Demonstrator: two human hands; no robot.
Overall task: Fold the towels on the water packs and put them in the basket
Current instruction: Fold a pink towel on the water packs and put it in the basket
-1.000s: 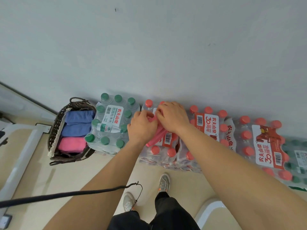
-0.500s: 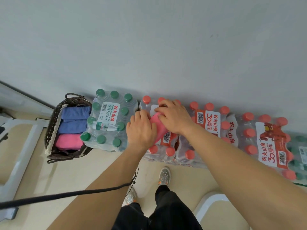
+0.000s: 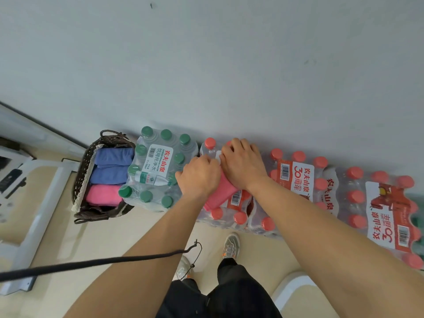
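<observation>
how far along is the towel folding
Done: two blue towels and a pink towel sit folded in the basket. In hand: left hand and right hand hold a second pink towel on the red-capped water pack. Left: finish its fold, then basket it.

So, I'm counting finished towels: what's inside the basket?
The basket holds three folded towels side by side: a blue towel, a second blue towel and a pink towel. Anything beneath them is covered.

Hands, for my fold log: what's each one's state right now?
Left hand: closed, gripping the pink towel.
Right hand: closed on the same towel, fingers curled.
</observation>
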